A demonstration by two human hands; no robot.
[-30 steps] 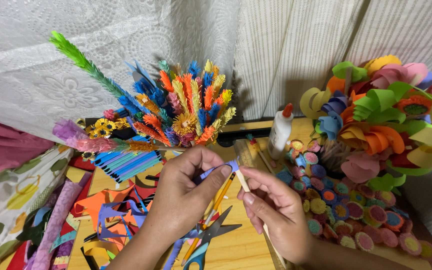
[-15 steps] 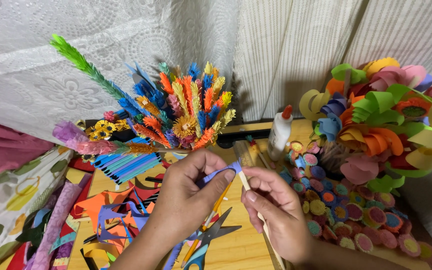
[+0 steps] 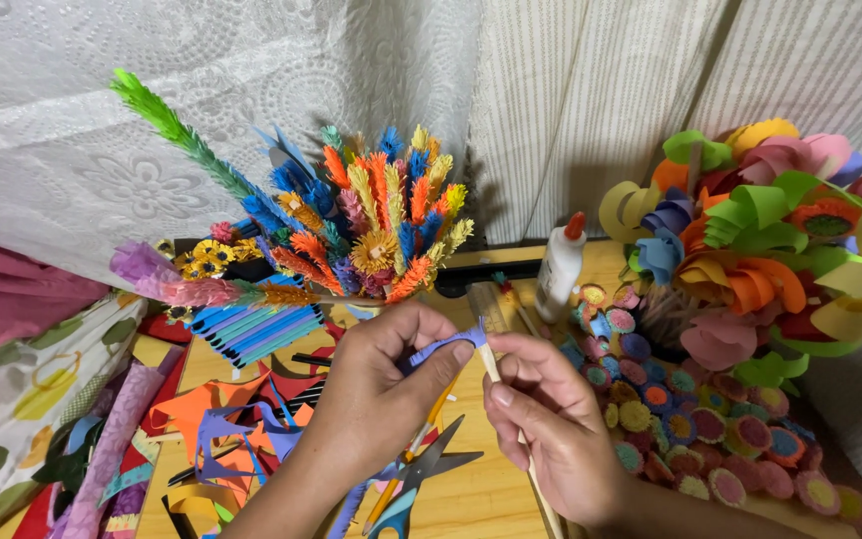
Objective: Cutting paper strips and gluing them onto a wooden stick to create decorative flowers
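Fingers of the left hand [image 3: 371,399] were pinched shut on a fringed blue paper strip [image 3: 446,345], thumb on top, holding it against the tip of a thin wooden stick [image 3: 492,357]; the right hand [image 3: 551,429] was closed round that stick lower down, fingertips just beside the strip, the stick running down past the palm toward the bottom edge of the head view. Both hands hovered over a wooden tabletop [image 3: 481,499], directly above a pair of blue-handled scissors [image 3: 421,479] and an orange pencil. To the left lay a litter of cut paper scraps [image 3: 212,429] in orange, blue and red. Behind the hands stood a bunch of fringed paper flowers [image 3: 371,230] on sticks, and a white glue bottle [image 3: 559,266] with a red cap stood upright to the right. Small rolled paper discs [image 3: 690,429] were spread beside the right hand, below large curled paper blooms [image 3: 770,240]
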